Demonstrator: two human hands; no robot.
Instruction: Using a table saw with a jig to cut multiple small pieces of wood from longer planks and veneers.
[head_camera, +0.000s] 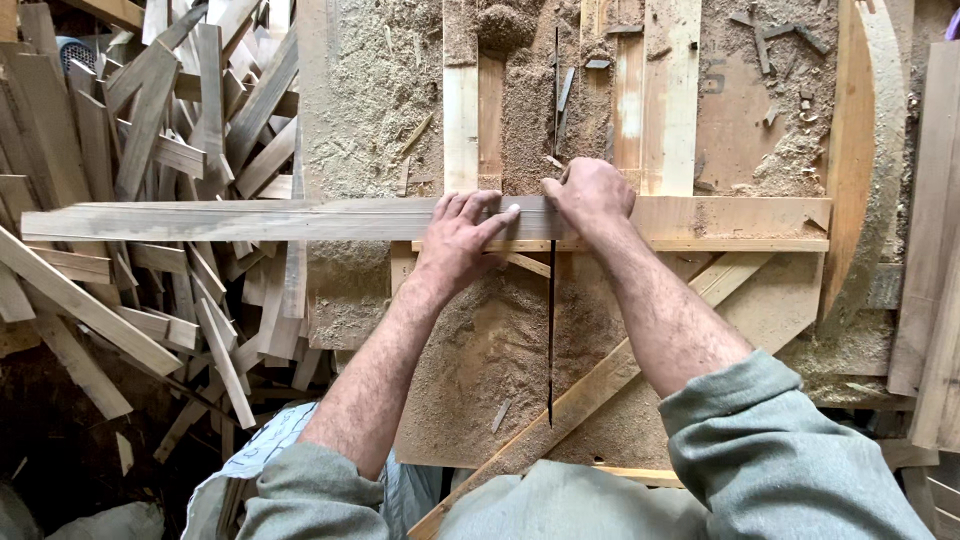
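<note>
Wooden plank (300, 219) lies crosswise on the sawdust-covered saw table (370, 110), its left end reaching out over a heap of offcut strips (150, 180). Left hand (458, 240) rests flat on it, fingers spread and pressing down, forearm angled up from the lower left. Just right, a thin saw blade (551, 330) crosses the plank. Right hand (592, 198) is curled, knuckles up, gripping the plank's far edge.
</note>
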